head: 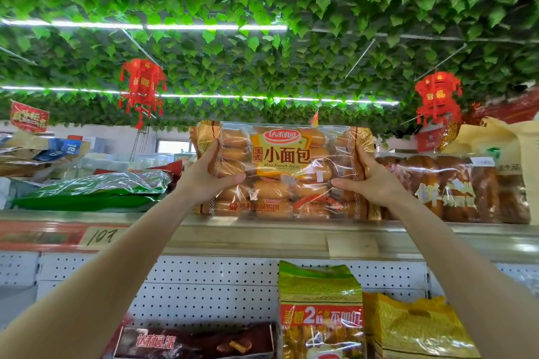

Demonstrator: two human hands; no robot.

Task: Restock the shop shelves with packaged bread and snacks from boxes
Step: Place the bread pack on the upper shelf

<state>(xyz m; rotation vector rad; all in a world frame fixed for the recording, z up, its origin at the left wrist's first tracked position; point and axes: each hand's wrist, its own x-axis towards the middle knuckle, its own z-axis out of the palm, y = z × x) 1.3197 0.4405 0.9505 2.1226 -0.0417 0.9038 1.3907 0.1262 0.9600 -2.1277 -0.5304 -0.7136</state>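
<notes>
- Bread bag [287, 169], clear with an orange label, stands upright at the front of the top shelf [262, 237], held between both hands.
- Left hand [208, 176] grips the bag's left end, thumb across the front.
- Right hand [376, 181] grips the right end the same way.
- Pack of brown loaves [455, 186] sits just right of the bag; a green bag [96, 189] lies to its left.
- Below, against the pegboard [204, 294], stand a yellow-green snack bag [320, 309] and a yellow bag [414, 326], with a dark pack [195, 341] to their left.
</notes>
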